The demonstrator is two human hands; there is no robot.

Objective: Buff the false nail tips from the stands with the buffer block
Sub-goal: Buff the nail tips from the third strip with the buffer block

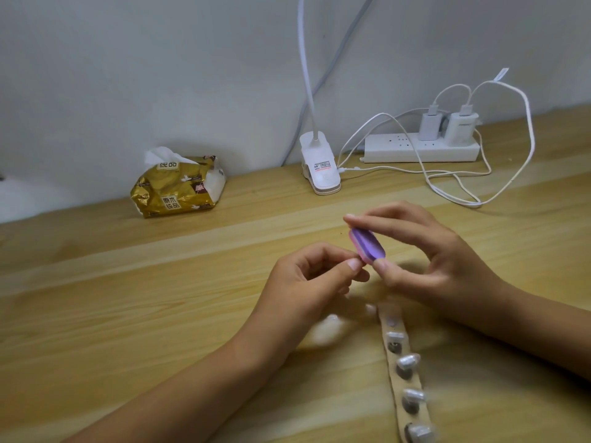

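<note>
The buffer block [367, 246], purple on its face with a pink layer behind, is held in the air above the middle of the table [160, 298], tilted with its upper end toward the far edge. The right hand [425, 257] grasps it endwise: a fingertip presses on the top end and the thumb on the bottom end, with the other fingers loosely bent behind. The left hand [307, 279] is curled, thumb and forefinger pinched together right at the block's lower end. Whether a nail tip sits in that pinch is too small and blurred to tell. Both forearms reach in from the near edge.

Just below the hands a beige strip of stands [395, 372] runs toward the near edge. It carries several pale false nail tips [407, 361] in a row, all blurred. A whitish blur lies on the table under the left wrist; I cannot tell what it is.

Near the far edge on the left lies a gold tissue pack [177, 190], torn open, with white tissue poking out of its top. A white clip lamp [321, 167] stands at the far edge, near the middle. To its right a white power strip [399, 150] holds two chargers [460, 127] at its right end, and white cables [447, 187] loop over the table.
</note>
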